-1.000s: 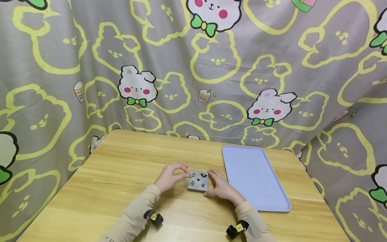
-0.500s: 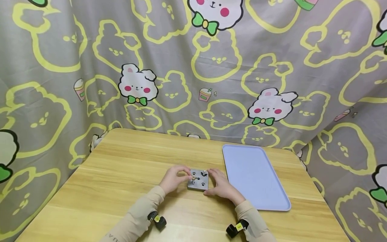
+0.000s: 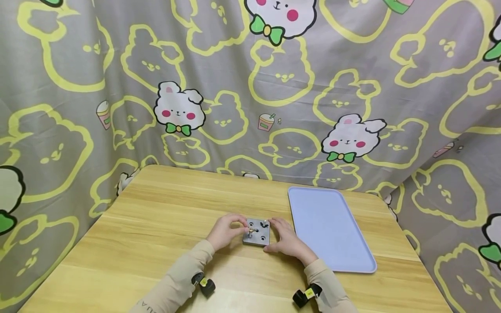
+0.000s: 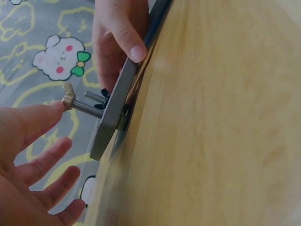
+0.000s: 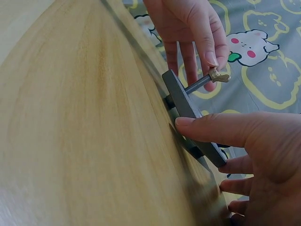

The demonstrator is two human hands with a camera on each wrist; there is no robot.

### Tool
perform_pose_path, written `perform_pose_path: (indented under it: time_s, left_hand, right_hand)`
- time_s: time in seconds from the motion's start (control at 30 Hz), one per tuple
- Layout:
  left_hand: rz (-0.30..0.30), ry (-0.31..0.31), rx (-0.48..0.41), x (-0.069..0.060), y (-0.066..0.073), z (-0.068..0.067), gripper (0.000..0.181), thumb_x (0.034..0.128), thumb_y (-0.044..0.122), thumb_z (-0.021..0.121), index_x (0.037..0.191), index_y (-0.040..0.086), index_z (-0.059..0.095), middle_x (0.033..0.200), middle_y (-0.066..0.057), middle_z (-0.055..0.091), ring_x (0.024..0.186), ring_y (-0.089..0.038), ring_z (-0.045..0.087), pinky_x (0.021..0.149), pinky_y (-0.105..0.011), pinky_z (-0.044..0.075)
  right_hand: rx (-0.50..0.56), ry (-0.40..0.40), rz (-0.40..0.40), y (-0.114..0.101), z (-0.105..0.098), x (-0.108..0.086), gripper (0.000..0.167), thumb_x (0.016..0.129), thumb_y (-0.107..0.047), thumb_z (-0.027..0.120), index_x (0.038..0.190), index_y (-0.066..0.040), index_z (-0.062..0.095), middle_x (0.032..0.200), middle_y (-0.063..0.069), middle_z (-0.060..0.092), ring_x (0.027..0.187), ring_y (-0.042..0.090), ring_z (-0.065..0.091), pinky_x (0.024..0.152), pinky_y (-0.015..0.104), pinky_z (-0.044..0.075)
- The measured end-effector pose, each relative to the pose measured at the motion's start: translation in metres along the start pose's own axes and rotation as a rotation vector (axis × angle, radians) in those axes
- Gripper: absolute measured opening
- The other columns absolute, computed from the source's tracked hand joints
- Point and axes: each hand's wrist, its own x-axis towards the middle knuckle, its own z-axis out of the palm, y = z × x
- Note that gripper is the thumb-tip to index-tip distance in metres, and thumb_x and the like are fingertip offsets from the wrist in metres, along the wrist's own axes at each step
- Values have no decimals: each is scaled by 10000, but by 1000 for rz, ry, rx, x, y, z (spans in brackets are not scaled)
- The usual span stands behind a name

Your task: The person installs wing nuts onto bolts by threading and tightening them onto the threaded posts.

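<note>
The tray [image 3: 328, 230] lies flat on the table [image 3: 176, 195], just to the right of the right hand's fingers and well apart from the left hand's. The plate [image 3: 257, 240] sits between the two hands, round holes showing in its top. The left hand [image 3: 219, 232] pinches the gold nut [image 5: 218, 75] between thumb and forefinger, its other fingers loosely spread; that nut is at the top end of the bolt [image 4: 88, 109] in the plate's near corner on that side. The right hand [image 3: 288, 242] grips the plate's right side, thumb at the near edge and forefinger by the far corner, parted to span that side. The black nut [image 3: 264, 224] sits low on a second bolt [image 4: 95, 97], just beside the right forefinger's tip.
</note>
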Motion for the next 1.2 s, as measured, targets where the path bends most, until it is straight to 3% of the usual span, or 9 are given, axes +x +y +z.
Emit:
perform_pose_path:
  time_s: [0.17, 0.4, 0.6, 0.87, 1.07, 1.2]
  left_hand:
    - [33, -6, 45, -1, -1, 0, 65, 827, 154, 731, 864, 134, 681, 1072, -78, 711, 1079, -329, 630, 982, -576, 458]
    - [-89, -58, -17, 2, 1, -4, 117, 840, 174, 732, 943, 132, 698, 1146, -73, 703, 1164, -327, 605, 1047, -571, 424]
    - [-85, -28, 25, 2, 7, -11, 111, 854, 183, 725, 958, 155, 698, 1104, -45, 712, 1136, -281, 625, 1043, -520, 446]
    - [-43, 8, 194, 0, 29, -12, 124, 882, 210, 702, 977, 130, 697, 1052, -50, 712, 1018, -270, 649, 911, -455, 523]
    - [-89, 67, 376, -9, 42, -6, 304, 859, 379, 711, 1024, 128, 660, 987, -35, 706, 874, -198, 657, 729, -347, 545]
    - [-103, 92, 406, -14, 43, 1, 274, 864, 352, 711, 1017, 134, 648, 943, -30, 701, 822, -172, 655, 679, -305, 535]
  right_hand:
    - [8, -4, 3, -1, 0, 0, 939, 676, -311, 859, 1447, -16, 412, 1511, 243, 367, 1442, 478, 220, 1167, 648, 183]
    - [12, -8, 12, 0, 0, 0, 943, 680, -323, 856, 1452, -21, 406, 1523, 235, 354, 1449, 469, 212, 1169, 647, 182]
    - [19, -11, 12, 0, 0, 0, 943, 678, -318, 855, 1450, -17, 405, 1524, 237, 353, 1449, 478, 205, 1168, 654, 173]
    - [12, -7, 8, 0, -2, -1, 944, 677, -317, 852, 1448, -8, 404, 1519, 248, 353, 1444, 483, 213, 1166, 657, 174]
    - [-5, -13, 13, 1, 0, -1, 945, 688, -336, 848, 1458, -24, 398, 1526, 236, 350, 1447, 474, 213, 1162, 658, 186]
    - [-4, -12, 13, 1, 0, 0, 940, 686, -334, 849, 1455, -27, 404, 1523, 233, 357, 1447, 471, 218, 1163, 655, 190]
